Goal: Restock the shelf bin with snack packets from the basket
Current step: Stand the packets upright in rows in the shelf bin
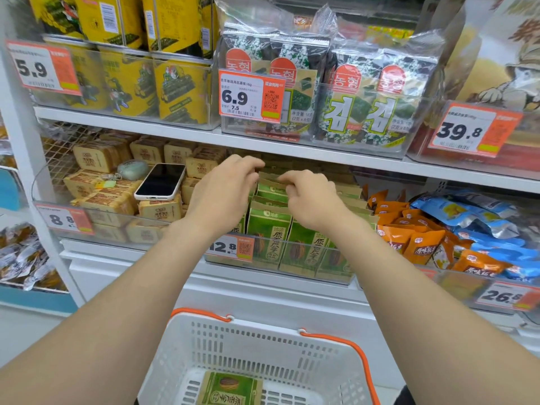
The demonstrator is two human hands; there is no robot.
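Head view: left hand (225, 194) and right hand (309, 197) fingers pinch top seams of snack packets (268, 229) in the shelf bin (292, 250), one spare packet (230, 390) lying near in basket (330, 372); judged light, crinkly, best held by seam.

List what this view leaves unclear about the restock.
Head view:
- The left hand and right hand cover the tops of the green packets; grip hidden by knuckles.
- The basket: floor cut off by the bottom edge; packet count unknown.
- The bin: rear rows hidden under the upper shelf.
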